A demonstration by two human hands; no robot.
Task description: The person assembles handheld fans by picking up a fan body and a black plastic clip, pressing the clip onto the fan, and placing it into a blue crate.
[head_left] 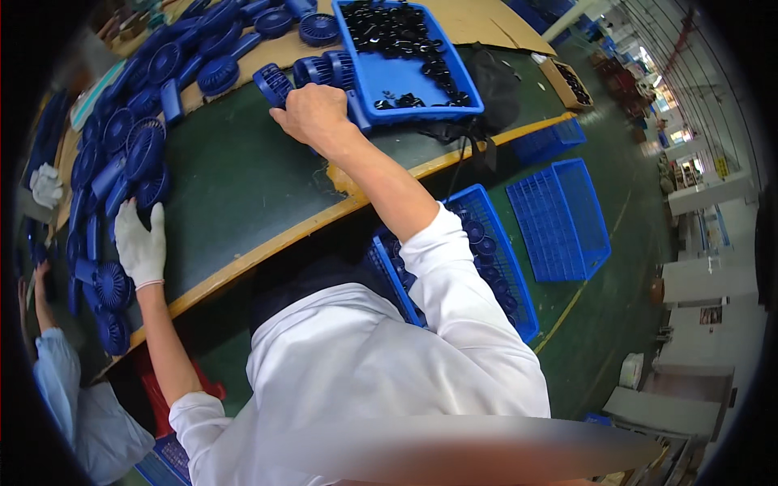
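Observation:
My right hand (pixel 314 115), bare, is closed over the lower part of a blue handheld fan (pixel 272 84); the fan's round grille shows just beyond my fingers, and its handle is hidden under the hand. Beside it, more blue fans (pixel 313 71) stand in a row against a blue tray (pixel 375 77) of small glossy black parts (pixel 389 28). My left hand (pixel 142 245), in a white glove, lies at the edge of a large heap of blue fans (pixel 121 154). Its thumb is spread from the fingers, and the fingertips reach a fan handle (pixel 117 197).
The green tabletop (pixel 235 170) has a wooden front edge (pixel 267 241). Below it, a blue crate (pixel 519 304) holds round dark parts; another blue crate (pixel 559 223) stands on the floor. A black bag (pixel 493 89) and small cardboard box (pixel 566 83) lie right. Someone's hand (pixel 40 283) works far left.

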